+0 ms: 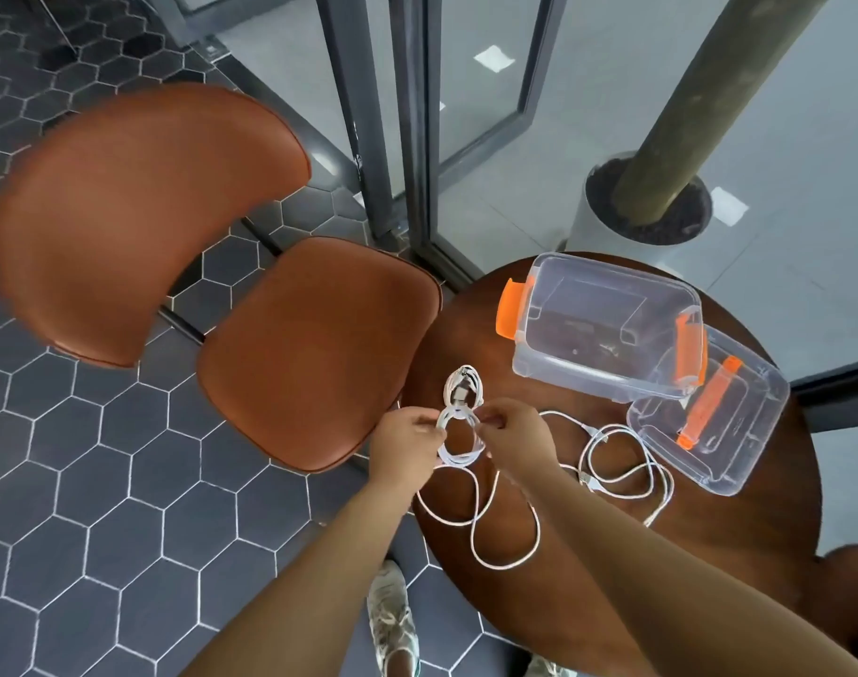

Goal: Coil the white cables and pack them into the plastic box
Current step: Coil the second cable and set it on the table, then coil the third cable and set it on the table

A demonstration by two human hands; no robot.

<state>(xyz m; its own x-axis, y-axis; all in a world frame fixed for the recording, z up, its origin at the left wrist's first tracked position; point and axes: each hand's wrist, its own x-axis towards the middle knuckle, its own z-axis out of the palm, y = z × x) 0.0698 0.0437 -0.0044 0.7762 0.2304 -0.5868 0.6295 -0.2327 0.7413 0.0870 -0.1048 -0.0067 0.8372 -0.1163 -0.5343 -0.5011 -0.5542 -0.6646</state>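
Floor (99, 481): dark hexagon tiles with pale grout, running under everything on my left. Far right it changes to pale grey slabs behind a dark-framed glass door (417, 139).

Chair (319, 354): brown, curved back, seat edge just beside the table's left rim.

Table (637, 569): round, dark wood, in front of me and to the right. Beyond it a grey planter (593, 227) holds a thick trunk.

Box (598, 334): clear plastic with orange latches, open, on the far part of the table. Whether anything is in it I cannot tell through the glare.

Lid (720, 432): clear with an orange handle, flat on the table at the box's right end, its corner meeting the box.

Both my forearms reach in from the bottom edge, bare, converging over the table's left side.

Left hand (407, 447): knuckles up, fingers curled, pinching the left side of a coil (459, 447) of white cable.

Right hand (515, 439): same posture, fingertips pinching the coil's right side. The two hands face each other with the coil between them.

The coil's tail (505, 564) drops to the tabletop and lies in slack loops near me.

Loose cable (627, 473): white, sprawled between my right forearm and the lid.

Wound bundle (463, 388): small, white, lying on the table just beyond my hands, near the rim.

My shoe (393, 623) shows on the tiles below.
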